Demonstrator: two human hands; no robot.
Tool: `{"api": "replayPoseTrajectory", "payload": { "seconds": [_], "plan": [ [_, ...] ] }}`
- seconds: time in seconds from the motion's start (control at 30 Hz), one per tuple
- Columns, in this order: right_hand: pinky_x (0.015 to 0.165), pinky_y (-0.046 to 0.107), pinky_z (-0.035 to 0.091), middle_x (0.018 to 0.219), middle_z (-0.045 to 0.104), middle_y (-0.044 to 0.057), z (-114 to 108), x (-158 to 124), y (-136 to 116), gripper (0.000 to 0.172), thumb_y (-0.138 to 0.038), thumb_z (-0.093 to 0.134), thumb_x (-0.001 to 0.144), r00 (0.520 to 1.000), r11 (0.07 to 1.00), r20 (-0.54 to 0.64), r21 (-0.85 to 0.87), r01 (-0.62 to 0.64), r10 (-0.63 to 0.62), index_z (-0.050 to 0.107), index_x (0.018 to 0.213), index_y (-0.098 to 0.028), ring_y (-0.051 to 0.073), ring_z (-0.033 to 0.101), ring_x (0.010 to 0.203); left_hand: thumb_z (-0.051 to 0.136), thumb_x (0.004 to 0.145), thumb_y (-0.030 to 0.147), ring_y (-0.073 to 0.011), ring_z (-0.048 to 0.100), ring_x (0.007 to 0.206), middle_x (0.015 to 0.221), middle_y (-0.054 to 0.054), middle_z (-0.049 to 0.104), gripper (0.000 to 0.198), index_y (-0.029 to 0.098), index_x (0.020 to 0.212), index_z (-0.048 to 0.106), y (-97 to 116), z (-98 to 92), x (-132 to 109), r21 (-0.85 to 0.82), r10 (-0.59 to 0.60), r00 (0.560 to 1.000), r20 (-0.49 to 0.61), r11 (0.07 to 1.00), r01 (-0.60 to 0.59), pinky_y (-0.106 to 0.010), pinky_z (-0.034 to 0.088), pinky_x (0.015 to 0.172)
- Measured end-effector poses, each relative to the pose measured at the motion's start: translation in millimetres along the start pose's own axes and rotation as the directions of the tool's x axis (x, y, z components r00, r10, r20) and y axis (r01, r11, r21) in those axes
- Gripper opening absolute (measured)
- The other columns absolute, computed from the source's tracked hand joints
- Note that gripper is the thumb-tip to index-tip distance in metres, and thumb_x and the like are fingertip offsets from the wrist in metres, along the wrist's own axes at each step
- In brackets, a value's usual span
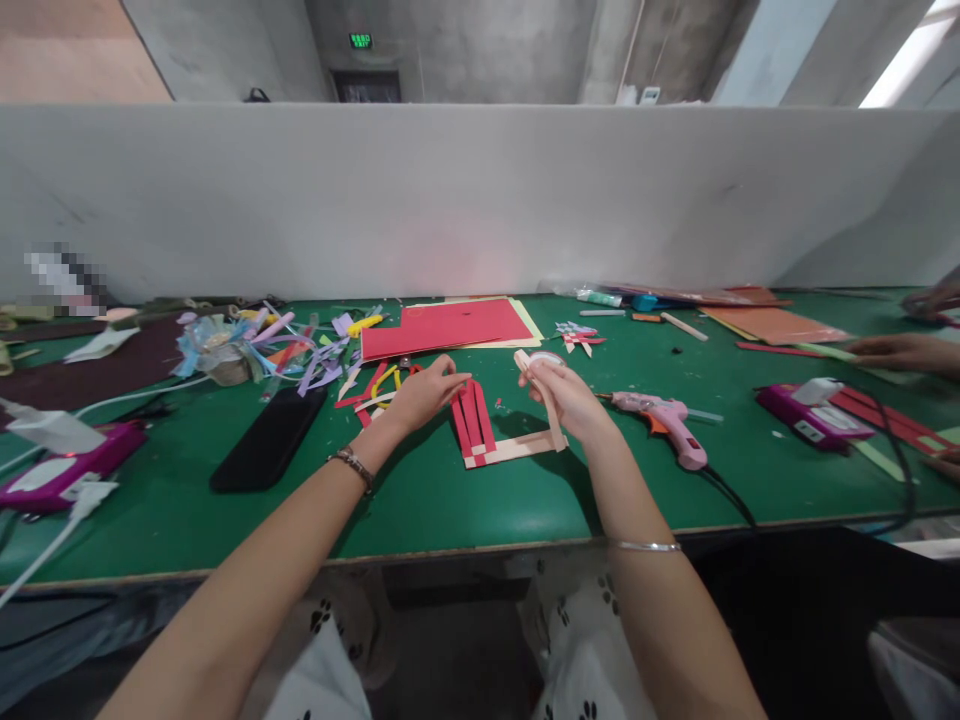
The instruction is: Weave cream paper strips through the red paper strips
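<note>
My left hand [435,388] is closed, its fingertips pinching at the upper left of the red paper strips [474,415]. These strips lie side by side and cross a cream paper strip [517,449] in a small weave at their lower end. The cream strip runs right and bends upward into my right hand [564,395], whose thumb and fingers are closed on it. Behind that hand shows part of a white rounded thing [547,358], mostly hidden. Just left of my left hand lie yellow-handled pliers [384,383] among paper scraps.
A black phone [270,440], purple power strips [814,418] and a pink glue gun [664,418] with a cord lie around. Red sheets [465,326] and a small woven paper star [579,337] sit farther back. At right, another person's hand [904,354] reaches in.
</note>
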State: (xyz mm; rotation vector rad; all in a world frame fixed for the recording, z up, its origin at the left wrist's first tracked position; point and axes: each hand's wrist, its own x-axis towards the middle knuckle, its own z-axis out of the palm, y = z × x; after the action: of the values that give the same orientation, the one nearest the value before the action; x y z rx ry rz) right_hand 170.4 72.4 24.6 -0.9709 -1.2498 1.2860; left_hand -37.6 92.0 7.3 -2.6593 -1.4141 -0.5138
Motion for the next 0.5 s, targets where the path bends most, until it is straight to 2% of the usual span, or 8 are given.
{"api": "replayPoseTrajectory", "payload": {
  "seconds": [0.1, 0.23, 0.4, 0.5],
  "plan": [
    [0.044, 0.020, 0.030, 0.055, 0.056, -0.005, 0, 0, 1, 0.019, -0.035, 0.061, 0.064, 1.000, 1.000, 0.004, -0.016, 0.005, -0.005, 0.056, 0.055, -0.018, 0.005, 0.040, 0.043, 0.037, 0.083, 0.024, -0.0132, 0.052, 0.072, 0.089, -0.005, 0.052, 0.028, 0.019, 0.101, 0.059, -2, 3.8, -1, -0.102, -0.023, 0.999, -0.040, 0.995, 0.019, -0.022, 0.040, 0.061],
    [0.045, 0.020, 0.030, 0.056, 0.057, -0.005, -1, 0, 3, 0.018, -0.034, 0.060, 0.065, 1.000, 0.999, 0.006, -0.035, -0.005, 0.005, 0.057, 0.055, -0.019, 0.005, 0.041, 0.043, 0.041, 0.080, 0.025, -0.0149, 0.053, 0.072, 0.077, -0.004, 0.057, 0.024, 0.015, 0.084, 0.063, 0, 4.2, -3, -0.306, -0.115, 0.989, -0.094, 0.949, 0.081, -0.025, 0.041, 0.067],
    [0.045, 0.018, 0.033, 0.057, 0.058, -0.005, 0, 1, 6, 0.017, -0.031, 0.059, 0.066, 1.000, 0.997, 0.015, -0.079, -0.020, 0.021, 0.059, 0.055, -0.019, 0.005, 0.042, 0.045, 0.045, 0.076, 0.030, -0.0132, 0.050, 0.062, 0.069, -0.002, 0.058, 0.021, 0.015, 0.071, 0.060, 5, 1.9, -10, -0.474, -0.262, 0.953, -0.153, 0.866, 0.162, -0.024, 0.041, 0.061],
    [0.048, 0.017, 0.037, 0.058, 0.059, -0.005, 1, 3, 8, 0.013, -0.027, 0.061, 0.065, 0.998, 0.998, -0.041, 0.042, -0.047, 0.049, 0.059, 0.055, -0.019, 0.005, 0.047, 0.050, 0.047, 0.074, 0.032, -0.0125, 0.049, 0.060, 0.067, -0.001, 0.057, 0.021, 0.015, 0.068, 0.058, 6, 2.5, -14, -0.525, -0.293, 0.943, -0.160, 0.834, 0.170, -0.024, 0.040, 0.059]
  ]
}}
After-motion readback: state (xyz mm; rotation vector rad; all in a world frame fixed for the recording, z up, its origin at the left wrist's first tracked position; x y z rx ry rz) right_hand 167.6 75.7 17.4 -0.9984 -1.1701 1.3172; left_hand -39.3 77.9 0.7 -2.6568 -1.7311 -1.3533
